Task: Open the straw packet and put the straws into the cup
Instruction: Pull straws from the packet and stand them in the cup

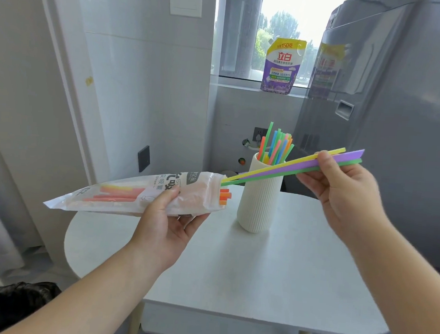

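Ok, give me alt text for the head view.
The right hand pinches three straws, yellow, purple and green, their ends inside the open straw packet gripped by the left hand. Behind, a ribbed white cup holding more straws stands on a white table.

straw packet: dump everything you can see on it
The straw packet is a long translucent white plastic sleeve with printed text, held roughly level above the table. The left hand grips its middle. Its right end is open: orange straws poke out, and three straws pinched by the right hand are part-way out.
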`<state>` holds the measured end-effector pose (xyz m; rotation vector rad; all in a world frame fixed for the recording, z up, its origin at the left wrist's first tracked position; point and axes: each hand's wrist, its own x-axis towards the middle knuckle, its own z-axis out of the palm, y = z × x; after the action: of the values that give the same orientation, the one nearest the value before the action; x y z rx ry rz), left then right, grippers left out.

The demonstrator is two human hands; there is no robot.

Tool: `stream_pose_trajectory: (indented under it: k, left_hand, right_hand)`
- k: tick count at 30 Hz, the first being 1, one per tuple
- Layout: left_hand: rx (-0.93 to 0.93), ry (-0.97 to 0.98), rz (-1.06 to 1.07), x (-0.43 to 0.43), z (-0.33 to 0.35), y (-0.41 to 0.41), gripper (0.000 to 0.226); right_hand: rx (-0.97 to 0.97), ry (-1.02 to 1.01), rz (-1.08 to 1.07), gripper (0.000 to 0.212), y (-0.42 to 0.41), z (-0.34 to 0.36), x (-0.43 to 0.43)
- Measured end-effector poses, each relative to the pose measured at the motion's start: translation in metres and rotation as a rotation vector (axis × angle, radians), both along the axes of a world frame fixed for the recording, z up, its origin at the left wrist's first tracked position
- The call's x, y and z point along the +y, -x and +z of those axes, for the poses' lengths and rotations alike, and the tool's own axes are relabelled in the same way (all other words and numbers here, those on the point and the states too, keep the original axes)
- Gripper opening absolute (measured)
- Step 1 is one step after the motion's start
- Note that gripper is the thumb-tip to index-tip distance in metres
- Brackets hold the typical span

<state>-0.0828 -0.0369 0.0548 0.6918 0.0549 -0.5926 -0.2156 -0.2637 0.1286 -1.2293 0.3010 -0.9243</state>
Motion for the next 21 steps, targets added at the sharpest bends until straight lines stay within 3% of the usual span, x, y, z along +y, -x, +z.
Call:
stream_pose_trajectory:
  k: [12, 21]
  left_hand:
    - [-0.008, 0.002, 0.009, -0.003, -0.004, -0.002, 0.039]
    - [-0.031, -0.022, -0.013, -0.002, -0.008, -0.001, 0.019]
  right_hand:
    - [-0.051, 0.354, -0.417, 0.014, 0.033, 0.038, -0.031]
    - [-0.075, 0.458, -0.497, 0.017, 0.038, 0.051, -0.031]
